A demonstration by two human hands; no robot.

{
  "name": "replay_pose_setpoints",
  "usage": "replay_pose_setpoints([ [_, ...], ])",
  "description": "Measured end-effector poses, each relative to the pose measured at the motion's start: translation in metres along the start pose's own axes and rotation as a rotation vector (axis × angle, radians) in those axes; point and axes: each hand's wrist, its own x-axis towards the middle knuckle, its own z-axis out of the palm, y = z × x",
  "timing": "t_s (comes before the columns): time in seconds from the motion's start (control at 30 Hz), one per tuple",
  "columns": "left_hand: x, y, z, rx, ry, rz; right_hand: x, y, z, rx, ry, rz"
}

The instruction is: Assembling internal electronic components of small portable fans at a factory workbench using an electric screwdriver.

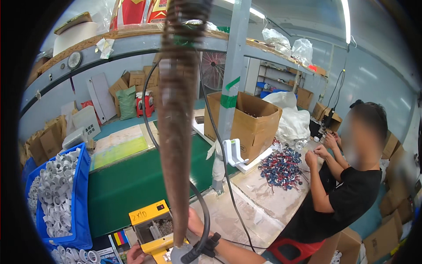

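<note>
Yellow box [154,211] sat low, just left of centre, at the near edge of the green work surface [118,193], with a blue bin [85,207] of white plastic rings [57,193] off to its left. Left hand [135,255] was at the box's near left corner, fingers partly cut off by the lower edge; couldn't tell if it gripped or just rested there. Right hand [194,221] was just right of the box, half behind a blurred brown hanging shaft [178,132]; fingers hidden, so can't say whether it was clenched, loose or grasping anything. Handling, my read: box looked rigid and fairly heavy for its size, hard-shelled, unlikely to flex or crush. Best hold was both outer side walls, low down, kept level. Wouldn't have lifted it by the open middle: loose small metal bits [165,226] lay in there, and a tilt could have spilled them. Those bits looked hard, light and fiddly, so a fingertip pinch, one at a time. Smooth yellow faces might have been a bit slippery. Black cable [203,207] curved close by on the right, an easy snag if the box got shifted.
</note>
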Motion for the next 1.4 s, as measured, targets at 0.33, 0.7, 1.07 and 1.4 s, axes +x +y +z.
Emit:
replay_pose_setpoints([
  [0.33,-0.001,0.007,-0.003,0.005,-0.043,0.048,-0.001,0.006,0.002,0.060,-0.059,0.045],
  [0.7,-0.003,0.010,0.008,0.015,-0.005,0.014,-0.001,0.019,-0.011,0.006,-0.095,0.025],
  [1.07,0.013,-0.003,0.003,0.021,-0.041,0.141,0.004,0.035,-0.017,-0.215,-0.083,-0.148],
  [1.4,0.012,-0.009,-0.001,-0.005,-0.031,0.152,-0.001,0.015,-0.009,0.124,0.034,0.248],
])
